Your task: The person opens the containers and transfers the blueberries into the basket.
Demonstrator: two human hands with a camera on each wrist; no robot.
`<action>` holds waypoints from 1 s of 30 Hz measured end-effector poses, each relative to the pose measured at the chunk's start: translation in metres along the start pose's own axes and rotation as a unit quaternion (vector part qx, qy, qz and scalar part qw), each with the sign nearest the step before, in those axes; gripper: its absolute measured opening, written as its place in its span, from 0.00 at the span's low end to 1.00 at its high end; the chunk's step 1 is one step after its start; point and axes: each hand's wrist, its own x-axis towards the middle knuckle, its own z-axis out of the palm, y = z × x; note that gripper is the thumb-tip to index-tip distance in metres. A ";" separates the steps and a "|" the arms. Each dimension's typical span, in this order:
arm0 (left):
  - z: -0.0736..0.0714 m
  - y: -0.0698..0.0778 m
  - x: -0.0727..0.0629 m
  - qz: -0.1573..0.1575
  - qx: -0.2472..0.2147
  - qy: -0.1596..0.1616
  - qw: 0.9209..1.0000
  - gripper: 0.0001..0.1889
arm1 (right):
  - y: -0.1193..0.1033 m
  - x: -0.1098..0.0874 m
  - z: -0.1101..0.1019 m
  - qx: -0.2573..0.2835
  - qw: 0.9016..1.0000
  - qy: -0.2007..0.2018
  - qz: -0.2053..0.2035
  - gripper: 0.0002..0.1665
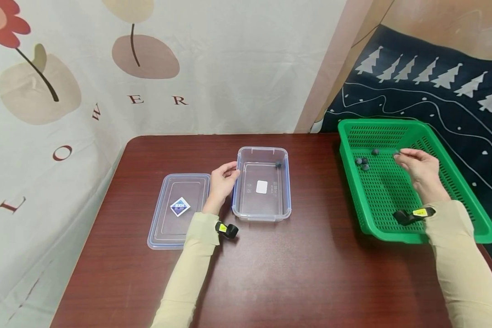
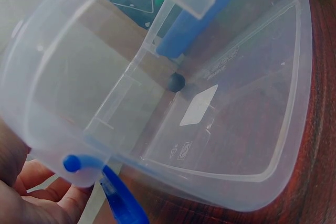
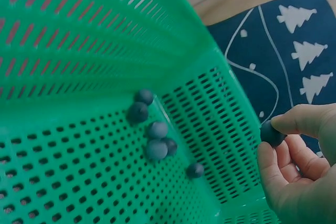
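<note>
My right hand (image 1: pixel 420 171) is above the green plastic basket (image 1: pixel 366 228), pinching a blueberry (image 3: pixel 272 134) between thumb and fingertips. Several more blueberries (image 3: pixel 156 149) lie on the basket's perforated floor. At the middle of the table stands a clear plastic container (image 1: pixel 262 205) without its lid, a single blueberry (image 2: pixel 176 82) on its bottom near the far end. My left hand (image 1: pixel 222 182) holds the container's left side by the rim, close to a blue clip (image 2: pixel 123 198); the container wall partly hides its fingers in the left wrist view.
The container's lid (image 1: pixel 174 228), with a blue and white diamond sticker, lies flat on the brown table (image 1: pixel 295 273) left of the container, partly under my left forearm. Behind the table hangs a printed white cloth (image 1: pixel 238 59). Dark fabric with white trees (image 1: pixel 418 100) lies behind the basket.
</note>
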 end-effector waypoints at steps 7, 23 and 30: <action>0.000 -0.001 0.001 0.004 -0.002 -0.001 1.000 0.16 | 0.037 0.054 -0.040 -0.117 0.993 0.036 -0.005 0.18; 0.000 -0.001 0.001 0.003 -0.007 -0.003 1.000 0.16 | 0.050 0.072 -0.042 -0.136 0.988 0.074 0.015 0.14; -0.001 0.000 0.001 -0.001 -0.004 -0.005 1.000 0.16 | 0.053 0.075 -0.045 -0.136 0.987 0.088 0.019 0.14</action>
